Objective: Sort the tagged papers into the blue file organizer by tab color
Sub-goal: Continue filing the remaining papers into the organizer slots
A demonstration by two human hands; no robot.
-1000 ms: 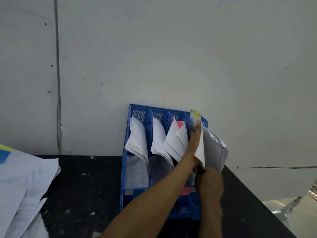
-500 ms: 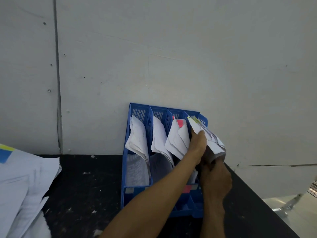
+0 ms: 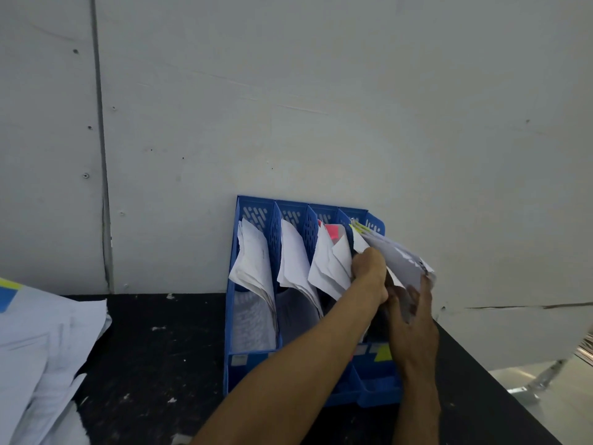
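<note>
Here we are at the black tabletop (image 3: 154,348), and the blue file organizer (image 3: 250,370) stands against the grey wall (image 3: 321,91), a touch toward 5 o'clock from the middle of the view. It has four slots side by side.

All the action is at the far slot on the 3 o'clock side. The yellow-tabbed papers (image 3: 398,261) stand in that slot, their top leaning out over its outer wall toward 2 o'clock, with yellow tabs showing at the upper corner. The left hand (image 3: 369,271) reaches across from 7 o'clock, its fingers curled tight on the sheaf's inner edge, right by the divider. The right hand (image 3: 414,319) comes up from 5 o'clock with its fingers stretched straight along the outer face of the sheaf, fingertips at the paper's edge. It looks like a flat, supporting touch rather than a grip, though the thumb is hidden behind the left wrist.

Next door at 9 o'clock, the pink-tabbed papers (image 3: 330,268) slump in the third slot. Plain white sheets (image 3: 293,258) fill the second slot and more white papers (image 3: 253,264) the first. A yellow label (image 3: 383,353) sits on the organizer's front lip below the right hand.

Away at 8 o'clock, a loose pile of papers (image 3: 41,342) sprawls on the tabletop, well apart from the organizer, one corner carrying a blue and yellow tab (image 3: 8,290).
</note>
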